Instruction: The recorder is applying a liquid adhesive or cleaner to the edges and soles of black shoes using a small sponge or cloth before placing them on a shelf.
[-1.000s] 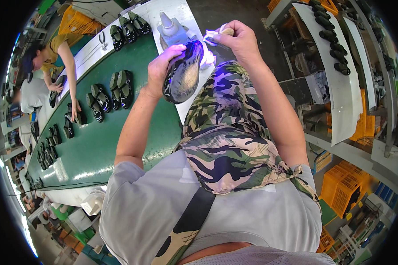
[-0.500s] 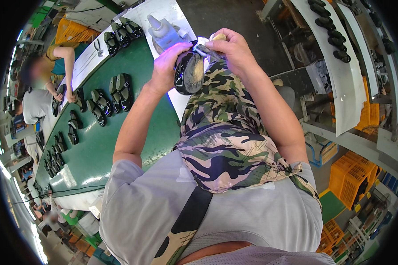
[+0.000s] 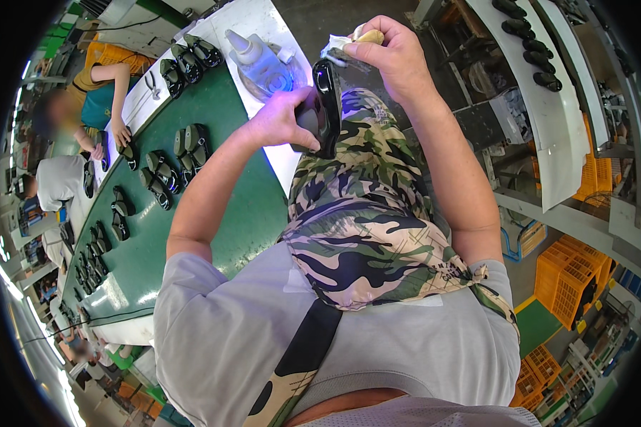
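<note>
A glossy black shoe (image 3: 326, 114) stands tilted in my left hand (image 3: 281, 121), its shiny side edge facing up and right. My fingers and thumb grip it from the left. Up and to the right, apart from the shoe, my right hand (image 3: 399, 60) pinches a crumpled wad of cloth (image 3: 343, 47), white and pale yellow with a dark grey end. Beyond my left hand a squeeze bottle (image 3: 262, 62) with a pointed nozzle sits in a clear dish on the white table edge, lit by blue light.
Pairs of black shoes (image 3: 160, 171) stand on the green tabletop (image 3: 214, 178) to the left. A co-worker (image 3: 96, 96) handles a shoe across it. More shoes line a white shelf (image 3: 555, 142) at right, near orange crates (image 3: 566, 277). Pliers (image 3: 152, 84) lie at the far edge.
The shoe has turned from showing its pale, scuffed sole to showing its glossy edge. My right hand with the cloth has moved up and away from it. The co-worker's arm has shifted.
</note>
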The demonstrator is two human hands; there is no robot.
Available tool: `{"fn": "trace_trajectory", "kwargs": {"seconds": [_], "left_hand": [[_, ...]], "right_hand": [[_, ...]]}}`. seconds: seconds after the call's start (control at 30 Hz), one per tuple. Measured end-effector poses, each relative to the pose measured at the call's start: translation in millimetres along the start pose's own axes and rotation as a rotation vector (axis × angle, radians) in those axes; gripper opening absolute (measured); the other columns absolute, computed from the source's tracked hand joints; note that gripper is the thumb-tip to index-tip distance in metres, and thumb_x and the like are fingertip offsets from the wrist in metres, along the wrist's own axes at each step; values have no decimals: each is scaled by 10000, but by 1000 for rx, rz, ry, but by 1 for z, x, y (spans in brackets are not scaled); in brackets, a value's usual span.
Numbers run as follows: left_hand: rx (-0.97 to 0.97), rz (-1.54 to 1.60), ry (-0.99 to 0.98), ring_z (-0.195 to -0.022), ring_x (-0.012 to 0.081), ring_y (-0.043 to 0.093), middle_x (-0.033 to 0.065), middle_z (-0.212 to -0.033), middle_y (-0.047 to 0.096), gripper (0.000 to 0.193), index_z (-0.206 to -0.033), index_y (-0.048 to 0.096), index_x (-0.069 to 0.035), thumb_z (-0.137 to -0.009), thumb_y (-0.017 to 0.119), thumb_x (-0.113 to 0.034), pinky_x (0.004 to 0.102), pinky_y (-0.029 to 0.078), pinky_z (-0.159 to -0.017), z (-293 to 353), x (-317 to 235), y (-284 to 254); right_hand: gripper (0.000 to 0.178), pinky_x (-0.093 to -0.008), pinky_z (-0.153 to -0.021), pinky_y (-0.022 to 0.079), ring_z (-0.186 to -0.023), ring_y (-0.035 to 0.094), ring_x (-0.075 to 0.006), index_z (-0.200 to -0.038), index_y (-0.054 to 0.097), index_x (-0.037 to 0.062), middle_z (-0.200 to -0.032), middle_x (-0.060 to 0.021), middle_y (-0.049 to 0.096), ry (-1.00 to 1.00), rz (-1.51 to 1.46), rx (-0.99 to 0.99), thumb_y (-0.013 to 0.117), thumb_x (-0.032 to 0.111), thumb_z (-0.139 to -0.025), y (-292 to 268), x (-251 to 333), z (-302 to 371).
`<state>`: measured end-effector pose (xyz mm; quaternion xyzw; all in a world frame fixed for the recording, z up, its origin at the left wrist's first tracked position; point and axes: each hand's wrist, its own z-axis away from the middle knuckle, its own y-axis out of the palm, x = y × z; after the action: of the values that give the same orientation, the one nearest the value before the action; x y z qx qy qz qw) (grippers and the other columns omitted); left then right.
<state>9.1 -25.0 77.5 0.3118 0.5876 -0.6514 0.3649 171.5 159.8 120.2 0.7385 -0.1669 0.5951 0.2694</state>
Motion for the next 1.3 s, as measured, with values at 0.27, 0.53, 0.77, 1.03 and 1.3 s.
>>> {"fn": "trace_trajectory", "kwargs": {"seconds": [0.27, 0.53, 0.77, 1.03, 1.3], "left_hand": [[141, 706, -74, -989, 159, 594, 45, -1089, 653, 711, -1198, 578, 13, -608, 902, -216, 309, 470, -921, -1, 15, 10], [178, 923, -133, -1037, 177, 629, 73, -1154, 658, 704, -1279, 548, 12, -678, 831, -221, 322, 481, -970, 5, 12, 12], [20, 1226, -199, -1011, 200, 664, 80, -1122, 675, 605, -1268, 550, -13, -738, 793, -173, 363, 514, -958, 1, 40, 20], [-143, 1380, -131, -1004, 253, 678, 111, -1094, 685, 434, -1206, 579, -21, -799, 725, -58, 412, 529, -958, 0, 53, 24], [-215, 1577, -24, -1084, 304, 647, 126, -1195, 642, 536, -1302, 502, -25, -810, 714, -61, 467, 500, -1008, -8, 58, 34]], "right_hand": [[161, -265, -782, 491, -848, 606, -122, -808, 556, 47, -917, -79, 658, -97, 128, -3, 700, -25, -803, 0, -16, -6], [179, -252, -749, 470, -824, 571, -103, -779, 507, 55, -905, -89, 646, -120, 167, 65, 656, -44, -766, 9, -28, 11], [189, -270, -754, 456, -847, 573, -130, -780, 488, 60, -905, -110, 633, -61, 61, 120, 636, -56, -760, 12, -49, 43], [194, -272, -756, 459, -851, 576, -134, -779, 497, 66, -904, -93, 640, 23, -23, 124, 658, -41, -757, -17, -46, 76], [165, -253, -737, 487, -828, 598, -109, -838, 581, 49, -910, -71, 663, 17, -318, -158, 738, 15, -796, -17, -61, 83]]}}
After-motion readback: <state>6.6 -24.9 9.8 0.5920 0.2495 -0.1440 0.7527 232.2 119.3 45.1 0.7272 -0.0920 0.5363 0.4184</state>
